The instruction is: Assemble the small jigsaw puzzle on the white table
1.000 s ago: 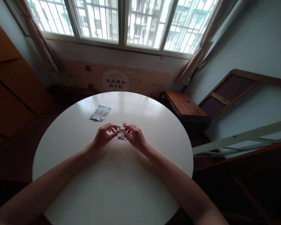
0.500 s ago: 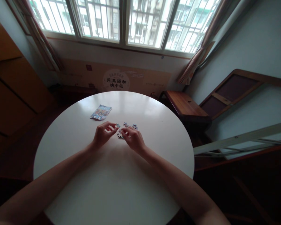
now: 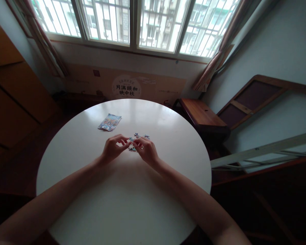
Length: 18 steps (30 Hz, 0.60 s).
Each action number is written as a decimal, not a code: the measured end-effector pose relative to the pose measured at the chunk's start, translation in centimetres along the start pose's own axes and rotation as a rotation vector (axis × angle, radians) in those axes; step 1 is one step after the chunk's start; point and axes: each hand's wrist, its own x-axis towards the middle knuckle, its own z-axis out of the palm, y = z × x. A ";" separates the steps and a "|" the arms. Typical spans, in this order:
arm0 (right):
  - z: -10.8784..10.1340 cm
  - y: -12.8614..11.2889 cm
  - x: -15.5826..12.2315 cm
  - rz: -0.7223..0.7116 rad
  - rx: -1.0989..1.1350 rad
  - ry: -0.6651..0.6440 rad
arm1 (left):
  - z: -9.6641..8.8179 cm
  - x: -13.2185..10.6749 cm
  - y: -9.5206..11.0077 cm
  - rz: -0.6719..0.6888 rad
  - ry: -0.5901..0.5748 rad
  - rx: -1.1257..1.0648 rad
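Over the far half of a round white table [image 3: 122, 194], my two hands meet at the fingertips. My left hand [image 3: 114, 146] is closed in a pinch on a small jigsaw puzzle piece [image 3: 131, 139]. Touching it from the right, my right hand [image 3: 147, 149] also pinches at a piece, mostly covered by its fingers. Several loose jigsaw pieces [image 3: 136, 135] lie just beyond and beneath the fingers, some hidden by my right hand. A colourful printed packet [image 3: 109, 122] lies flat to the left, beyond my left hand.
Past the table's right far edge stands a wooden stool or bench [image 3: 202, 114]. A printed board [image 3: 153, 81] leans under the barred window [image 3: 107, 23]. A wooden cabinet [image 3: 12, 92] is at the left, and a pale metal frame [image 3: 265, 149] at the right.
My left hand has moved right, so its fingertips now meet those of my right hand at the puzzle piece. My right hand has barely moved; the packet lies as before.
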 end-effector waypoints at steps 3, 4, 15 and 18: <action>0.0 0.0 0.0 -0.007 0.008 0.018 | 0.0 -0.1 0.0 -0.007 -0.012 -0.006; 0.0 0.0 0.0 -0.009 0.011 0.023 | 0.0 -0.1 0.0 -0.009 -0.017 -0.006; 0.0 0.6 0.2 0.007 0.048 0.060 | -0.1 0.0 0.1 -0.022 -0.014 0.003; 0.1 1.5 0.5 0.038 0.116 0.097 | -0.2 0.3 0.2 -0.101 0.016 -0.038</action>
